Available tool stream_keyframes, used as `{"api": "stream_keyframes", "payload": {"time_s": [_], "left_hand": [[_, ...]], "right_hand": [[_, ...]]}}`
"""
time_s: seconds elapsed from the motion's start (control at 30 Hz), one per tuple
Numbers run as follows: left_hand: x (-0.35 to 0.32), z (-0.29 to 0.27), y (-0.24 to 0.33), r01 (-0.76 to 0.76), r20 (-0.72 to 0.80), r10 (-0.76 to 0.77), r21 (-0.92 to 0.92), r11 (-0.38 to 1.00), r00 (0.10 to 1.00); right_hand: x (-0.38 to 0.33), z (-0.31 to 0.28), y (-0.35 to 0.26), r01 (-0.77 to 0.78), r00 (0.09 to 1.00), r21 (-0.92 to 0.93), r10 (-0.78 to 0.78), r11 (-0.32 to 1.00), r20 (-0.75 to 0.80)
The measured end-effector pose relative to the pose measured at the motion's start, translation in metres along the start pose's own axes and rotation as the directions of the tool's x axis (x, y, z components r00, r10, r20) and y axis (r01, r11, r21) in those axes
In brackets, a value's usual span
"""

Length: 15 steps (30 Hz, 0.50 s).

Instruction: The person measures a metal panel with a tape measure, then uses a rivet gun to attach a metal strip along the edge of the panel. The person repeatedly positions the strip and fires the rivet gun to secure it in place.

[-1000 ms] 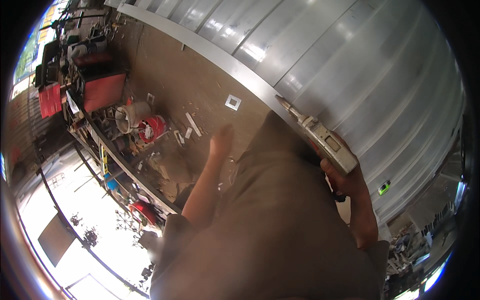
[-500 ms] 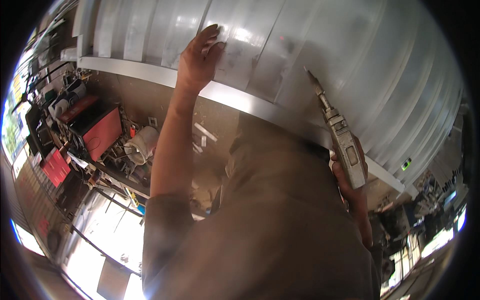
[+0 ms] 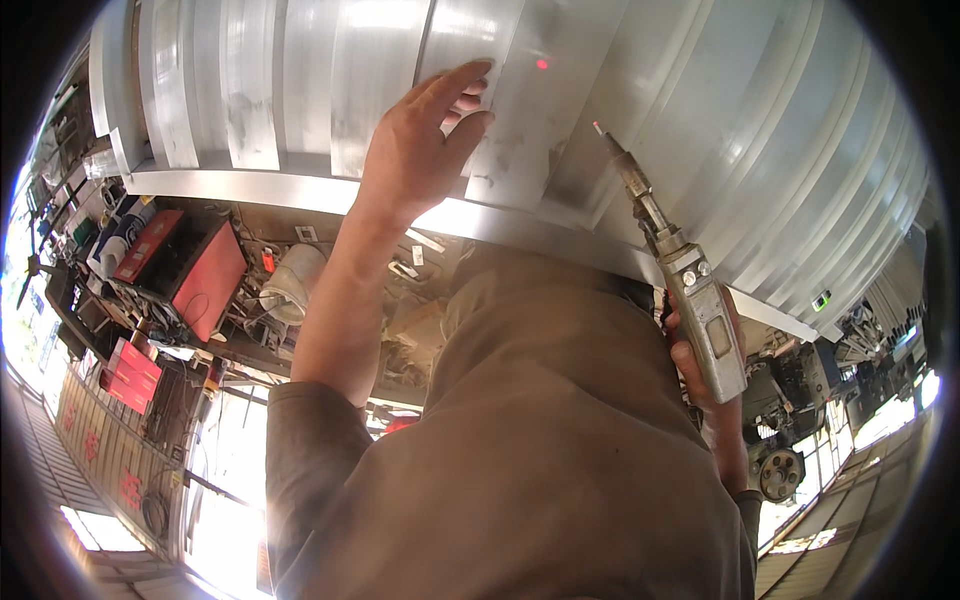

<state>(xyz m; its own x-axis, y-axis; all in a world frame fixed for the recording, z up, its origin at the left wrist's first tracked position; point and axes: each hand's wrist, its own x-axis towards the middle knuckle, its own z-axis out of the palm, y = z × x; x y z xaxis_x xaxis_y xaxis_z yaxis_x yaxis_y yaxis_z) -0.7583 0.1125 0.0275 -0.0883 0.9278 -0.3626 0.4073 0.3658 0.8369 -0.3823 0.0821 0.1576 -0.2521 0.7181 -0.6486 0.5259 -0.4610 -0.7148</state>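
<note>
My right hand (image 3: 700, 350) grips a grey metal laser welding gun (image 3: 705, 320), seen at the right. The gun's narrow nozzle points up and left over a ribbed silver metal panel (image 3: 740, 150). A small red light dot (image 3: 542, 64) shows on the panel beyond the nozzle tip. My left hand (image 3: 425, 140) is over the panel near its front edge strip (image 3: 260, 184), thumb and fingers bent and apart, with nothing in them. Whether its fingertips touch the metal I cannot tell.
A red and black machine box (image 3: 205, 275) stands on the left, beside a pale bucket (image 3: 295, 280) and cluttered tools. Loose offcuts lie below the panel edge. A small green-lit device (image 3: 821, 301) rests on the panel at right. Dark machinery (image 3: 790, 400) stands at lower right.
The view has shifted. My left hand has moved to the right over the panel, fingers still apart. The red dot has moved left and looks brighter. The welding gun stays in my right hand.
</note>
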Motion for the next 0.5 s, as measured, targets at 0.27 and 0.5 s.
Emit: {"api": "stream_keyframes", "payload": {"time_s": [0.27, 0.5], "left_hand": [[0.033, -0.008, 0.023, -0.295, -0.049, 0.339, 0.387, 0.874, 0.94], [0.054, 0.021, 0.05, -0.455, 0.356, 0.291, 0.778, 0.434, 0.888]], "right_hand": [[0.027, -0.048, -0.05, -0.049, 0.946, -0.109, 0.081, 0.993, 0.315], [0.063, -0.068, -0.074, -0.143, 0.868, -0.119, 0.182, 0.983, 0.462]]}}
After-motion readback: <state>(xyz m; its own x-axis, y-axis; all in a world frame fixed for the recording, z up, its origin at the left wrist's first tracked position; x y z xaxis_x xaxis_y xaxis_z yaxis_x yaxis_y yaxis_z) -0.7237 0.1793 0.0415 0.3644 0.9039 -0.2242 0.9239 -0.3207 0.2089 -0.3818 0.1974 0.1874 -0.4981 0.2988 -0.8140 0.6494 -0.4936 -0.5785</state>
